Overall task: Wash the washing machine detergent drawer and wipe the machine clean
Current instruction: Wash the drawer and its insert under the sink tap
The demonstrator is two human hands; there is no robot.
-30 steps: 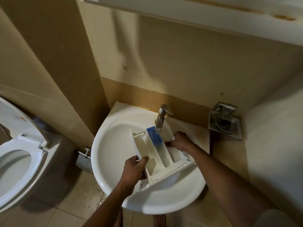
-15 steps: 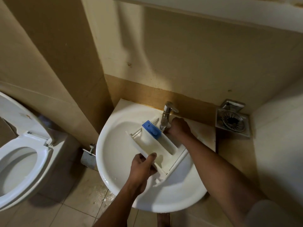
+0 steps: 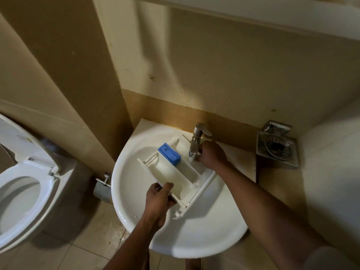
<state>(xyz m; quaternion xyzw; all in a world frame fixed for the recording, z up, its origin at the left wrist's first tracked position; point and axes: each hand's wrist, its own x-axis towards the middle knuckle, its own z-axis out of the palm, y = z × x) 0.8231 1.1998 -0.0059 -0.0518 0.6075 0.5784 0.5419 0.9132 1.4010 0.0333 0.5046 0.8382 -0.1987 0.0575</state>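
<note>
Directly below you, a white plastic detergent drawer [image 3: 175, 178] sits tilted inside a round white basin [image 3: 136, 191], running from the near left toward the far right. It has several open compartments, and a blue insert [image 3: 169, 154] sits in the far middle one. Its long front panel lies along the right side, angled down toward the basin's centre.

Your left hand [image 3: 158, 201] is closed around the drawer's near-left edge, thumb on top and fingers wrapped beneath, holding it up off the basin floor. Your right hand [image 3: 212, 153] is curled at the base of the chrome tap [image 3: 196, 139], at the far rim of the basin, just beside the drawer's far-right corner. You cannot tell whether that hand grips the tap, the drawer corner, or neither, because the fingers are hidden. A little water shows at the spout.

Left of the basin, a white toilet [image 3: 25, 191] stands with its lid raised. Between them, low on the wall, is a small metal valve [image 3: 105, 179]. To the far right, a square metal drain grate [image 3: 277, 148] lies in the corner. Beige tiles with wet patches cover the floor [image 3: 93, 248] near you.
</note>
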